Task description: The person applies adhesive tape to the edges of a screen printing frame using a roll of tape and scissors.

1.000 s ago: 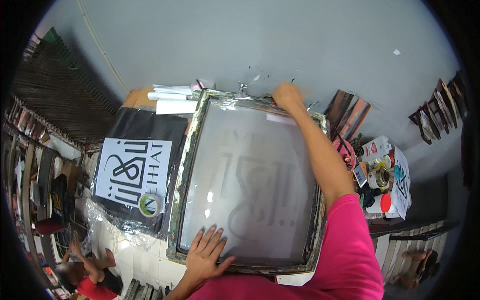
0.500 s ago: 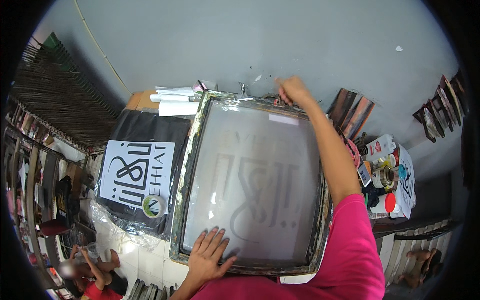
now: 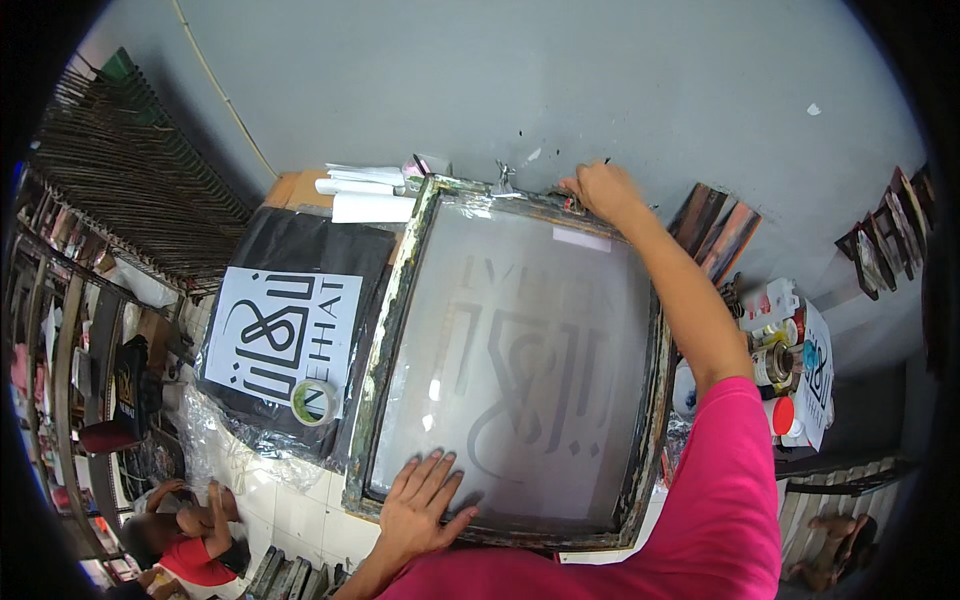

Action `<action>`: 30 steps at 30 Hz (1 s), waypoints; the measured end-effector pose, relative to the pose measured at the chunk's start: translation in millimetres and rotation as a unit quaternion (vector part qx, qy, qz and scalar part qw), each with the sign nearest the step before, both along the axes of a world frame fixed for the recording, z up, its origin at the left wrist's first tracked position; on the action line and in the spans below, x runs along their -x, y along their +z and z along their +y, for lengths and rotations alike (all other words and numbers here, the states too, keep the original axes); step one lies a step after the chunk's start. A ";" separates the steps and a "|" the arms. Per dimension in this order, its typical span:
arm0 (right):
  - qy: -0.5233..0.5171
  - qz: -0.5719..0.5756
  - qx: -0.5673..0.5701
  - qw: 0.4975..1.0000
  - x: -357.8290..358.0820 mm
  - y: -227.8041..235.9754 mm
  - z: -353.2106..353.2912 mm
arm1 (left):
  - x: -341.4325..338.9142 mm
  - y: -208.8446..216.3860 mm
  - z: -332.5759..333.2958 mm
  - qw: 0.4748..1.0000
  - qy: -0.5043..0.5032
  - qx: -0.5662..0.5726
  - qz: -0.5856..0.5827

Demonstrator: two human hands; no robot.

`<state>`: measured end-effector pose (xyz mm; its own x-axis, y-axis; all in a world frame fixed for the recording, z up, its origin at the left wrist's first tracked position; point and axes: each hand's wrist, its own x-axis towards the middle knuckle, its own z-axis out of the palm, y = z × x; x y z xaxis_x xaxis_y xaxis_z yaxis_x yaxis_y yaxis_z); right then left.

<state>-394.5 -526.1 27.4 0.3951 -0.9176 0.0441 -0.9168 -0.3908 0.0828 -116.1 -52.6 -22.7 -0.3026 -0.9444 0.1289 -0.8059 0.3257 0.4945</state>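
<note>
From here I see the grey wall filling the upper half of the view, from ten to two o'clock. Below it, at centre, lies the screen, a big framed mesh with a faint grey design showing through, flat on the counter; its paint-stained frame runs from twelve down to six o'clock. At nine o'clock of the screen a black cloth lies under clear plastic, and on it sits a white print with a black design. A drying rack of thin bars fans out at ten o'clock.

My pink sleeve fills five o'clock, and the right arm runs up from it along the screen's three o'clock side. The right hand is at the frame's far corner, at one o'clock, fingers curled on the frame edge; whether they grip it I cannot tell. The left hand lies at six o'clock, palm down, fingers spread wide and flat on the mesh by the near frame bar, holding nothing.

Paper rolls lie at eleven o'clock, just beyond the cloth. Cans and bottles crowd at three o'clock. A tape roll rests on the print's near corner. Another person sits low at seven o'clock.
</note>
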 end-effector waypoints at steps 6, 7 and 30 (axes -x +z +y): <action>-0.054 0.017 0.008 0.998 -9.2 9.1 13.0 | 0.5 -0.4 3.3 1.000 0.011 0.018 0.010; -0.072 0.007 0.023 0.997 -6.8 3.6 16.2 | 1.1 -0.1 2.8 1.000 0.009 0.023 0.015; 0.038 -0.262 -0.085 0.961 29.8 8.8 532.8 | -143.2 67.0 -78.3 0.876 0.192 0.107 0.429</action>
